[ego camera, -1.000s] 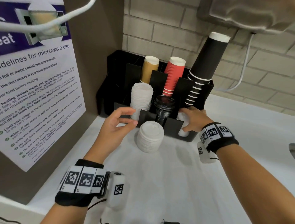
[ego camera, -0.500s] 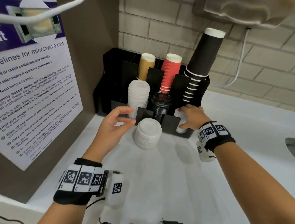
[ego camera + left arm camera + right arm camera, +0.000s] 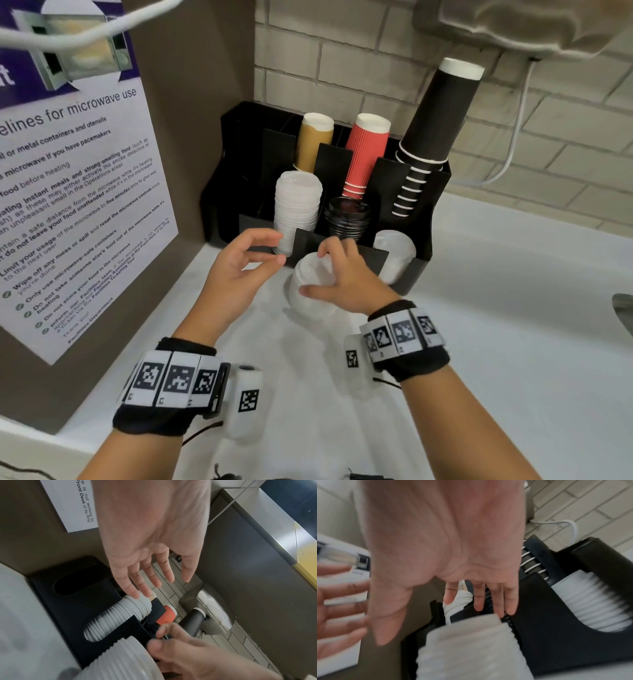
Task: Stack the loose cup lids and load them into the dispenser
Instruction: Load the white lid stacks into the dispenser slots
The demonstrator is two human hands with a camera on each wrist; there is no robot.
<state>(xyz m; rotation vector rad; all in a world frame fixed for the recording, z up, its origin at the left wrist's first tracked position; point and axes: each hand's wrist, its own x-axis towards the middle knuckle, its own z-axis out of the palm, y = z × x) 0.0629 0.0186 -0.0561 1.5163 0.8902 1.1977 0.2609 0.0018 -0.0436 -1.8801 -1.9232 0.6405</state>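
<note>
Fingers [image 3: 329, 251] of right hand [image 3: 346, 281] spread over the loose lid stack [image 3: 308, 291], thumb at its side, grip unclear | left hand [image 3: 236, 270] open, empty, hovering beside | stack on table [image 3: 479, 342] before dispenser [image 3: 424, 253] | two slots hold white lids; this stack not loaded.

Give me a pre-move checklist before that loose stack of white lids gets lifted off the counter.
1. Right hand on the loose lid stack: ok, fingers spread over it.
2. Firm grip closed: cannot tell, blurred.
3. Left hand free to help: ok, open, holding nothing.
4. Stack neatly aligned: cannot tell, mostly hidden by the hand.
5. Room in the black dispenser: not ok for the left front slot, where the white lid column stands tall; the right front slot holds fewer lids.
</note>
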